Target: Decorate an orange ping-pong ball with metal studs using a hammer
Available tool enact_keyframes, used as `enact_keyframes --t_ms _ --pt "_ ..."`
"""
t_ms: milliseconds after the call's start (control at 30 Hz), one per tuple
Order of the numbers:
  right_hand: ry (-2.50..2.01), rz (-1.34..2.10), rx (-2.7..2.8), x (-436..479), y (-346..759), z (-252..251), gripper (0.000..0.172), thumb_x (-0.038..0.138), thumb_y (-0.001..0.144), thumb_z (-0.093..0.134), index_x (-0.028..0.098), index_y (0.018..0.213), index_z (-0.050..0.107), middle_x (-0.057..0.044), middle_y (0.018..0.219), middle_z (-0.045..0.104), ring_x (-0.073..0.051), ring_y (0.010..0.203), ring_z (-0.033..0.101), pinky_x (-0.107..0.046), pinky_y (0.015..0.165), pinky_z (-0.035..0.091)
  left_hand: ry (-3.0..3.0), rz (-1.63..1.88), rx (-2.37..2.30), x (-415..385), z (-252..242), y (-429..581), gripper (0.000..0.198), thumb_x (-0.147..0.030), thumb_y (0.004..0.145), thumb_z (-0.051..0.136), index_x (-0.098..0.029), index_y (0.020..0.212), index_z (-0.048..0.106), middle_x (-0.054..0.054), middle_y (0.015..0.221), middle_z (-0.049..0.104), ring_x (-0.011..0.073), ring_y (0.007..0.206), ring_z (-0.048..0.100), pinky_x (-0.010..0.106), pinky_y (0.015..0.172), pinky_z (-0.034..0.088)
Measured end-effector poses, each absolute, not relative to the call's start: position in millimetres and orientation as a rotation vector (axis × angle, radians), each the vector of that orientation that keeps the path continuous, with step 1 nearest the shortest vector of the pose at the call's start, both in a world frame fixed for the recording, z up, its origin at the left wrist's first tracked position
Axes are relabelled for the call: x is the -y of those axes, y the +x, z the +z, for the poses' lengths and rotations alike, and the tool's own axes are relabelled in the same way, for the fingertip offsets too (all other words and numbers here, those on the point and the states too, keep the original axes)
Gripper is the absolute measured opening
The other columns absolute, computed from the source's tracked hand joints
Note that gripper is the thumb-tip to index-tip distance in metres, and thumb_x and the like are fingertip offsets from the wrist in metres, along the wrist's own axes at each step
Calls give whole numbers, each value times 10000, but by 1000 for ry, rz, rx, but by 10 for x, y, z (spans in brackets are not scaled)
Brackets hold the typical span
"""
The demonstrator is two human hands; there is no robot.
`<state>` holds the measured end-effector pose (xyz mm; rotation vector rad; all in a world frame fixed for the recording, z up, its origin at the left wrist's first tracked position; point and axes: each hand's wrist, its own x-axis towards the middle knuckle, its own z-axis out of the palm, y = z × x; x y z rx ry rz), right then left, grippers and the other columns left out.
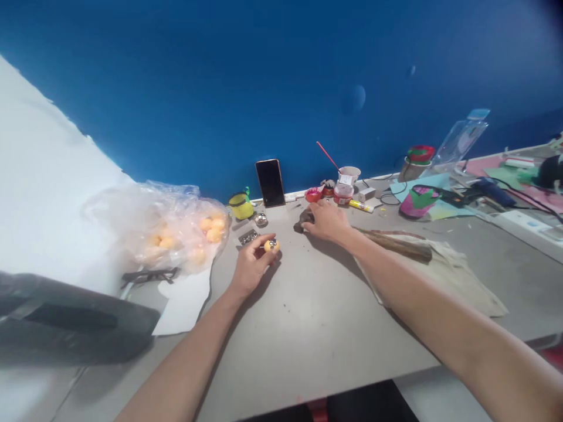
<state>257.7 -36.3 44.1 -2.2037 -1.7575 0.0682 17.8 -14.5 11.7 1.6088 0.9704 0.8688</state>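
Observation:
My left hand [250,266] pinches a small orange-yellow ball [272,245] between thumb and fingers, just above the table. Dark and light spots that look like stick-on eyes show on the ball's upper side. Farther right, my right hand [326,220] has its fingers curled onto a dark brown lump [299,226], perhaps clay, lying on the table. The fingers hide part of that lump. Close behind my left hand are a small packet of shiny black-and-white bits [248,237] and a round container [261,220] with similar bits.
Clear plastic bags [153,211] with several orange-yellow balls lie at left, near eyeglasses [152,275] and a dark cylinder [74,322]. A phone [270,183] leans on the blue wall. A brown stick [398,243] rests on beige cloth [457,281] under my right forearm. Cups, a glue tube [361,206] and cables line the back.

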Motion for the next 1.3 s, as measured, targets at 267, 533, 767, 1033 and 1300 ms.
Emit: enact_keyframes --t_ms 267,533,767,1033,1300 --pt "-2445 61 1786 300 2708 311 486 456 943 624 98 1266 685 -254 1292 659 -388 1264 562 -471 982 469 1679 926 -1003 160 21 202 569 -343 722 777 -159 1241 638 34 904 689 149 702 633 276 635 549" --pt "-2351 -135 1814 343 2636 313 415 344 942 635 52 1236 651 -238 1228 665 -348 1201 571 -415 983 451 1785 997 -1054 185 51 198 412 -305 732 729 -168 1117 671 56 975 710 184 802 661 321 775 543" --pt "-2339 -87 1932 383 2400 344 365 130 966 472 146 1279 659 -187 1135 718 -305 1014 686 -378 817 493 1732 985 -1106 152 19 193 504 -338 711 769 -156 1168 658 76 1010 724 215 852 679 351 791 556" --pt "-2092 -292 1896 568 2145 543 378 327 991 465 133 1081 776 -191 1006 773 -316 936 715 -375 782 483 1861 905 -1098 175 10 200 252 -265 741 703 -177 973 661 16 853 685 167 752 615 304 718 484" --pt "-1992 -385 1978 634 1988 615 354 318 947 509 144 1040 803 -165 951 797 -279 847 729 -326 675 446 1754 933 -1060 139 -12 191 290 -260 708 740 -171 972 658 7 819 679 155 719 593 283 688 451"
